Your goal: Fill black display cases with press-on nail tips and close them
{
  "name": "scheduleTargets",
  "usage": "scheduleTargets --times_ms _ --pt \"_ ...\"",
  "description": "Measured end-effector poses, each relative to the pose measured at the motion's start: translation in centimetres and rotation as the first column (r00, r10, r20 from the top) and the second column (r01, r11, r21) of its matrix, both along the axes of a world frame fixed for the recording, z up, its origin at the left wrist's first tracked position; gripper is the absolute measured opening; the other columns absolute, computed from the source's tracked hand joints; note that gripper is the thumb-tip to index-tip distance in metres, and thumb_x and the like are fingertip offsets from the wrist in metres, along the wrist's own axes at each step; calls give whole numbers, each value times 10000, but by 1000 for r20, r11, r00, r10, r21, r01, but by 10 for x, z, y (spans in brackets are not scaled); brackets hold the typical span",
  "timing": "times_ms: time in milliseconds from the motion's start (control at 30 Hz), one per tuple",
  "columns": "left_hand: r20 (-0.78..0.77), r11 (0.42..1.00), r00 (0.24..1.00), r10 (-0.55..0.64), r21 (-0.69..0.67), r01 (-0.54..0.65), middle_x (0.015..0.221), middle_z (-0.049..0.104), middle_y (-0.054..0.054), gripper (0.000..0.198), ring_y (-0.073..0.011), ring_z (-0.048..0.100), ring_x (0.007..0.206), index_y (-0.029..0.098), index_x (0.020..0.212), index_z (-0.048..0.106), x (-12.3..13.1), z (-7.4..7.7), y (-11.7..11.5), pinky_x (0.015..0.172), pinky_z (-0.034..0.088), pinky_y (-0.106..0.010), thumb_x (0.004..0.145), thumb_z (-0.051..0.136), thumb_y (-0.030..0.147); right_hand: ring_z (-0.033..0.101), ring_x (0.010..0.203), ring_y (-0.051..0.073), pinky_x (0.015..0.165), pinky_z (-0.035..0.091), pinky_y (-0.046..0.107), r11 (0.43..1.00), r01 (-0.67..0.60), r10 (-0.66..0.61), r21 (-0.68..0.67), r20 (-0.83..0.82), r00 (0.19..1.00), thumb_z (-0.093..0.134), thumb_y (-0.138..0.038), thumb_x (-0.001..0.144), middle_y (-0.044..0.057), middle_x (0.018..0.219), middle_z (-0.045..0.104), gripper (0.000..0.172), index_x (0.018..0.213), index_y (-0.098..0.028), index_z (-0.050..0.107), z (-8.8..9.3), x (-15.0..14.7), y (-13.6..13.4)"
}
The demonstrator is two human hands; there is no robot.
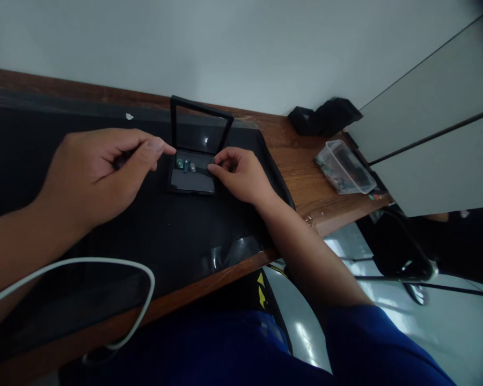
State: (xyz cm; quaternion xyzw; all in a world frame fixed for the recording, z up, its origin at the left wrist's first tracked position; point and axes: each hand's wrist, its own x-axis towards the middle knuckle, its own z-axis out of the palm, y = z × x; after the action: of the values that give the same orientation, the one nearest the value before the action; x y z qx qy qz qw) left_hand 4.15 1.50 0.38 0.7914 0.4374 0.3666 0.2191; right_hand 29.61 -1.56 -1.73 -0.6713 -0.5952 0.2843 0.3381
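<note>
A small black-framed case [191,188] with a clear window in its raised lid [202,102] stands open on the black mat. Three small stones lie in a row on its grey base: a greenish one [179,163], a dark blue one [186,166] and a pale one [192,167]. My left hand [100,171] is closed, thumb against the fingers, one fingertip at the case's left edge near the hinge; whatever it may hold is hidden. At the right side of the base, my right hand [239,174] pinches thumb and finger together over something too small to name.
A clear plastic tub [348,166] with small pieces in it sits tilted on the wooden table [293,161] to the right. Behind it are black boxes [324,118] by the wall. A white cable [104,261] loops across the front left. A white scrap [129,116] lies behind my left hand.
</note>
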Motion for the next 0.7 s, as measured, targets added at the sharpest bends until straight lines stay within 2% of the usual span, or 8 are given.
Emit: scheduleTargets --times_ms 100,233,400,467,567,700 --pt "12 1000 1000 -12 -20 13 905 807 36 434 -170 653 746 284 1108 912 -1 0 1 697 430 -322 1123 544 513 494 690 132 705 371 310 999 -39 39 -1 -45 998 754 -273 990 -52 755 587 112 972 -187 684 -1 0 1" --pt "-10 997 999 -49 -63 48 914 824 34 426 -180 683 749 295 1125 918 -3 -1 8 675 424 -326 1092 561 526 529 775 144 777 399 307 998 -62 62 -3 -82 995 642 -226 1046 -23 859 628 65 987 -204 625 1 2 0" --pt "-39 988 994 -98 -123 93 1048 883 9 457 -237 751 913 282 1218 913 -3 -2 14 837 527 -334 1061 584 556 547 832 172 799 379 322 994 -108 107 -33 -14 994 532 -295 1070 -6 842 620 223 867 -219 588 8 3 -3" --pt "-43 985 993 -109 -136 102 1121 893 2 466 -254 761 978 275 1242 909 -2 -2 14 904 544 -344 1054 588 555 549 826 180 784 365 331 996 -74 76 -41 50 996 529 -286 1035 -1 839 630 211 841 -223 585 11 0 -6" --pt "-52 981 991 -123 -157 114 1127 893 7 468 -256 763 968 284 1244 907 -1 -2 14 904 551 -346 1046 591 567 548 789 185 746 343 338 999 17 -11 -39 162 987 582 -294 987 -4 816 637 161 839 -232 591 15 -6 -10" --pt "-67 973 988 -142 -191 127 947 850 16 458 -213 687 745 290 1159 909 -4 -5 15 741 495 -344 1067 584 598 550 736 173 716 341 331 996 70 -60 -58 163 985 630 -291 975 -27 791 633 90 913 -239 590 14 -7 -12"
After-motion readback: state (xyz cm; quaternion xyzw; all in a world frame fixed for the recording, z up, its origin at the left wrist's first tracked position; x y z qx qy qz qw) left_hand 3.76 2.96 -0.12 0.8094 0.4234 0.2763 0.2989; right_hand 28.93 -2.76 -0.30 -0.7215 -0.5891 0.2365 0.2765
